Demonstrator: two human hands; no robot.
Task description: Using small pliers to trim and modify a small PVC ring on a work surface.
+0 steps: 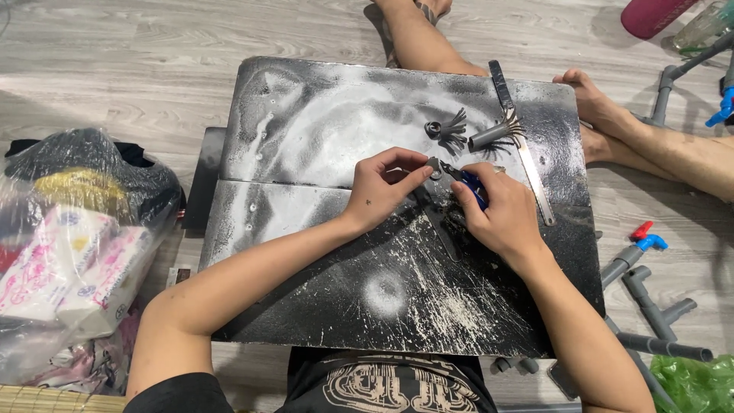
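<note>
On a grey wood-look floor (153,69) lies a black board (321,268) smeared white, filling the frame's centre. Just above centre, the left hand (382,187) pinches a small grey ring (434,165), while the right hand (501,210), closed around blue-handled pliers (468,182), meets it. Grey pipes (650,306) lie lower right.

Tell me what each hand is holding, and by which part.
The left hand pinches a small grey ring by its edge. The right hand grips blue-handled pliers by the handles.

clear bag of packets (73,252) at left; grey pipe fittings (650,306) (1 red-handled) at right.
</note>
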